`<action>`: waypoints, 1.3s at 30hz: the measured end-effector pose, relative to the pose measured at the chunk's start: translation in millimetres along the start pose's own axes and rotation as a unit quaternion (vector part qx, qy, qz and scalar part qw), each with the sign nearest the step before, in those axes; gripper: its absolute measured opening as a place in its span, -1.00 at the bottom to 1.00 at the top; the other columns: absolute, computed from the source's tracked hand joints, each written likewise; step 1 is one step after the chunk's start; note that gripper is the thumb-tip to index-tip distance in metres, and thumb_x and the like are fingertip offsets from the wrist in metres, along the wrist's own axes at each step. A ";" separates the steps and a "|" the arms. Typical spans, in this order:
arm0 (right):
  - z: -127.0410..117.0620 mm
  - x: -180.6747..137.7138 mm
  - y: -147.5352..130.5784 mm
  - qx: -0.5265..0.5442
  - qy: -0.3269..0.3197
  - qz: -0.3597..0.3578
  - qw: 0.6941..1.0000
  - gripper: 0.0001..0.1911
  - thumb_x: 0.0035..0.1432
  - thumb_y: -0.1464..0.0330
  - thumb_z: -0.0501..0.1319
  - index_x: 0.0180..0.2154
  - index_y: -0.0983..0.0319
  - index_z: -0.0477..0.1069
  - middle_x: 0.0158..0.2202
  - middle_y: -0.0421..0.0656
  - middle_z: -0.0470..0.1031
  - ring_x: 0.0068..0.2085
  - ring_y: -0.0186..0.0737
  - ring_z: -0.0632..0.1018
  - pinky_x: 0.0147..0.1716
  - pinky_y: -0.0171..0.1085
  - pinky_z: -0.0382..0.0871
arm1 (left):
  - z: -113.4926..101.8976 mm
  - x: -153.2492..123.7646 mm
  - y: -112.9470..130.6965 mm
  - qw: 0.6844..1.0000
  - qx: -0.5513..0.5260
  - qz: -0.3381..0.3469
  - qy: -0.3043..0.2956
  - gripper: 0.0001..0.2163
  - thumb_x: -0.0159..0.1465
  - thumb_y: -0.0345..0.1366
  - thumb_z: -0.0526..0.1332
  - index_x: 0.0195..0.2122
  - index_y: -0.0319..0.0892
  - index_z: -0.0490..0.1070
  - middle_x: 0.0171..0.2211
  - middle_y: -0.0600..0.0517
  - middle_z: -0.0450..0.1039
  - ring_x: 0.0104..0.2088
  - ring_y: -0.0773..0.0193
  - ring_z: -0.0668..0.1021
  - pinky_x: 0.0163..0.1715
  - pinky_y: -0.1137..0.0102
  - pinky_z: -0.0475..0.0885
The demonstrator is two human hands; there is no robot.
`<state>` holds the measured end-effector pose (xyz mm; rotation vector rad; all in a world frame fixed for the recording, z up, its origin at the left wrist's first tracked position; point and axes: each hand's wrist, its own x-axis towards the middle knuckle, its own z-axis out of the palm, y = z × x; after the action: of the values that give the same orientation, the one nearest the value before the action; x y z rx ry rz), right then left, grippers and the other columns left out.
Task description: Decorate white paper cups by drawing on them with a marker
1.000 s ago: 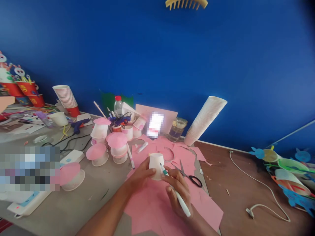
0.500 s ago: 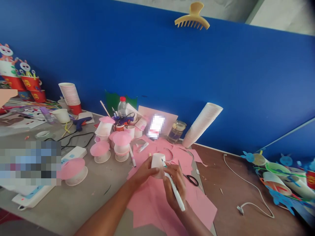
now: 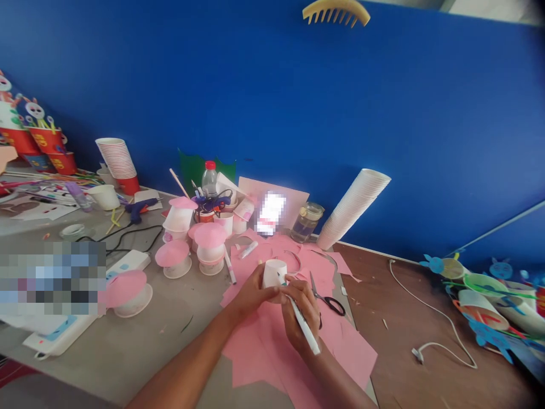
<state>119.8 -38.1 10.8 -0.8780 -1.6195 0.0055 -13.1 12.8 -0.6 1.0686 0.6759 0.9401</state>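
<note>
My left hand [image 3: 253, 295] is closed around a small white paper cup [image 3: 273, 271], which is tilted over the pink paper. A white marker [image 3: 307, 330] is gripped in my right hand [image 3: 300, 312], its tip end at the cup's side and partly hidden by my fingers. A small dark mark shows on the cup near that tip. Under both hands lie large cut sheets of pink paper [image 3: 336, 358]. Just right of my right hand, black-handled scissors [image 3: 334, 305] rest on the paper.
Several cups with pink paper tops [image 3: 172, 254] stand to the left. Behind are a lit phone [image 3: 271, 213], a glass jar [image 3: 307, 221] and a tall leaning stack of paper cups [image 3: 353, 207]. A power strip [image 3: 87, 318] and glue gun [image 3: 140, 209] lie left; a white cable [image 3: 434, 309] lies right.
The view has tipped down slightly. The cup has turned a little in my left hand, and a dark mark shows on its side. My right hand still holds the marker.
</note>
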 end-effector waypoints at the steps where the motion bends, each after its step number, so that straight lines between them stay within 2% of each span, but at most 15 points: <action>1: -0.1 0.4 -0.2 0.000 0.001 -0.003 1.000 -0.67 0.17 0.59 0.12 -0.11 0.14 0.42 -0.31 -0.15 0.42 -0.23 -0.18 0.54 -0.19 -0.10 0.51 | 0.4 0.0 0.0 1.000 0.000 -0.001 0.000 -0.51 0.09 -0.24 0.40 0.03 -0.14 0.33 -0.11 -0.01 0.40 -0.08 0.15 0.44 -0.15 0.33 0.39; 14: -1.1 1.6 2.6 -0.022 -0.008 -0.008 1.000 -0.71 0.17 0.59 0.13 -0.14 0.17 0.45 -0.30 -0.12 0.43 -0.15 -0.14 0.56 -0.20 -0.11 0.54 | -1.3 4.5 -6.8 1.000 0.021 0.004 0.022 -0.44 0.03 -0.13 0.44 0.04 -0.14 0.32 -0.06 -0.06 0.41 -0.01 0.05 0.44 -0.08 0.23 0.40; 27: -2.0 2.7 1.7 -0.042 -0.017 -0.004 0.999 -0.75 0.18 0.57 0.14 -0.17 0.17 0.45 -0.26 -0.08 0.45 -0.14 -0.12 0.57 -0.24 -0.12 0.54 | 0.5 2.5 -1.9 0.999 0.030 0.011 0.012 -0.44 0.04 -0.14 0.43 0.05 -0.14 0.31 -0.08 -0.04 0.40 -0.03 0.07 0.43 -0.08 0.24 0.38; 34: -3.2 1.1 2.2 -0.021 -0.024 0.006 0.999 -0.77 0.20 0.54 0.09 -0.22 0.16 0.44 -0.38 -0.16 0.43 -0.20 -0.14 0.58 -0.16 -0.04 0.52 | 0.2 1.5 -1.4 1.000 0.020 0.011 0.020 -0.47 0.05 -0.20 0.41 0.04 -0.15 0.30 -0.09 -0.05 0.39 -0.06 0.09 0.43 -0.12 0.27 0.38; 39: -3.1 -1.3 2.5 -0.017 -0.014 0.022 1.000 -0.79 0.21 0.53 0.09 -0.21 0.17 0.42 -0.37 -0.15 0.42 -0.19 -0.12 0.56 -0.18 -0.05 0.51 | -0.1 1.6 -1.0 1.000 0.019 0.013 0.017 -0.43 0.04 -0.19 0.41 0.06 -0.14 0.29 -0.06 -0.06 0.38 -0.04 0.07 0.43 -0.10 0.25 0.38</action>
<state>123.7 -38.4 9.4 -0.9429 -1.6302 0.0216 -12.1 14.1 -1.6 1.0994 0.7111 0.9721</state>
